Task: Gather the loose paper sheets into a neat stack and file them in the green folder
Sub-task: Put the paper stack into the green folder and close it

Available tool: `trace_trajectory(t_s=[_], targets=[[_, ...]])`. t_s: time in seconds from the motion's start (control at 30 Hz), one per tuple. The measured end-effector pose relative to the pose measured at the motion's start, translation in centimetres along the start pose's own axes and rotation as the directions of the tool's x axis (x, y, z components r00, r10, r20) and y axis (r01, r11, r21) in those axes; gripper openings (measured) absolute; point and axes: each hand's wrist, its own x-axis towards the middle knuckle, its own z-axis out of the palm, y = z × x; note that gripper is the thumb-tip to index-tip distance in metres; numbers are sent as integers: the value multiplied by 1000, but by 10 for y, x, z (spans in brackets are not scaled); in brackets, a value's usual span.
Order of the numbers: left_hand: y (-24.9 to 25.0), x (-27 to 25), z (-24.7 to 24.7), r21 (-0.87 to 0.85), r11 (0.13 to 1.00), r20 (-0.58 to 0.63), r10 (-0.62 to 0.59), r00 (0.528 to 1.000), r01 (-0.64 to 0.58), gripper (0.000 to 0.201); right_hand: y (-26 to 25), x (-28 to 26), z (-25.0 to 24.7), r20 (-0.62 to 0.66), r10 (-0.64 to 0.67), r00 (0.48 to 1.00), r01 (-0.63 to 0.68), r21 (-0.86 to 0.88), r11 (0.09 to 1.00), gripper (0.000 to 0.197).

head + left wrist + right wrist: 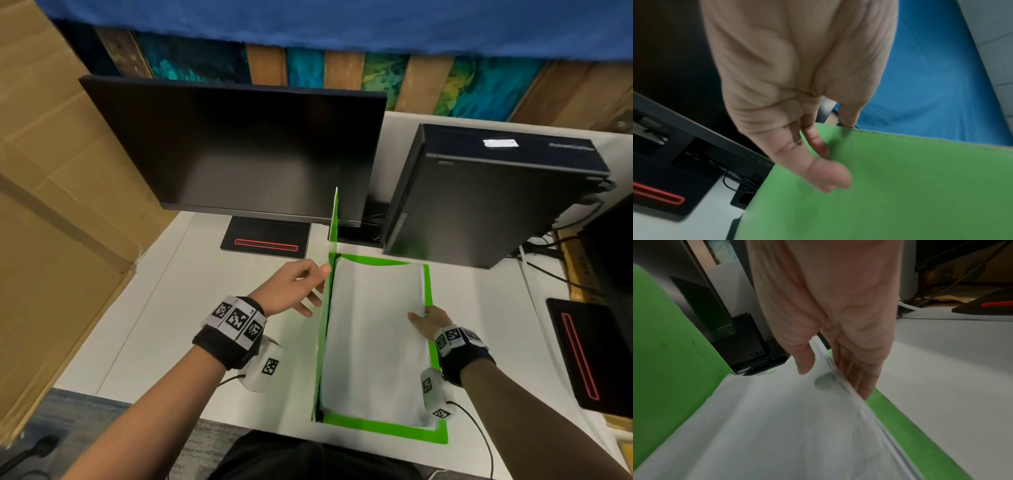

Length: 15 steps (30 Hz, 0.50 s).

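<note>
Left hand [295,285]: fingers extended against the outer face of the raised front cover [327,308] of the green folder [383,432], thumb hooked over the cover's top edge, so the cover is pinched between thumb and fingers (the left wrist view confirms the thumb tip [846,120] behind the edge and the fingers [830,177] on the green face). The cover stands close to upright, hinged along the folder's left side.

Right hand [426,322]: clamped on the right edge of the paper stack [373,339], thumb [804,360] on top and fingers [861,378] beneath. In the right wrist view that edge is lifted slightly off the folder, with several sheet edges visible.

The stack lies inside the open folder, on its back panel, green border showing at the far, right and near sides. The folder rests on the white desk [154,325], its near edge at the desk's front.

Surroundings: a dark monitor [239,150] on its stand behind the folder to the left; a black computer tower [486,192] behind to the right, near the folder's far corner; a large cardboard box [51,205] at far left; a second monitor base [582,353] at far right.
</note>
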Motion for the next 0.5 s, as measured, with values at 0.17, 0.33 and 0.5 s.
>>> trace_trajectory(t_s=[0.17, 0.33, 0.5], targets=[[-14, 13, 34, 39, 999, 141, -32, 990, 27, 21, -5, -5, -25, -65, -56, 996, 61, 65, 996, 60], [-40, 38, 67, 172, 982, 218, -118, 969, 81, 32, -26, -56, -70, 288, -264, 920, 77, 529, 845, 64], [-53, 55, 93, 229, 958, 254, -232, 939, 174, 38, -7, -62, -80, 319, -338, 885, 223, 349, 911, 33]])
